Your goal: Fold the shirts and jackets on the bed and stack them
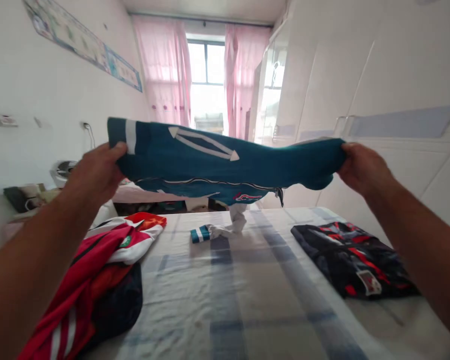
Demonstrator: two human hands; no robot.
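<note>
A teal zip-up jacket with white trim is stretched sideways in the air between my two hands. My left hand pinches it near the end with the white band. At the other end, the fingers of my right hand are closed on the teal cloth. A zipper line and a red-and-white logo show along its lower edge. One sleeve, pale grey with a teal-and-white cuff, hangs down and rests on the bed. The jacket's far side is hidden.
Below lies a bed with a blue-and-white checked sheet. Red, white and dark clothes are heaped at its left. A folded black-and-red garment lies on the right. White wardrobes line the right wall; a small fan stands at the left.
</note>
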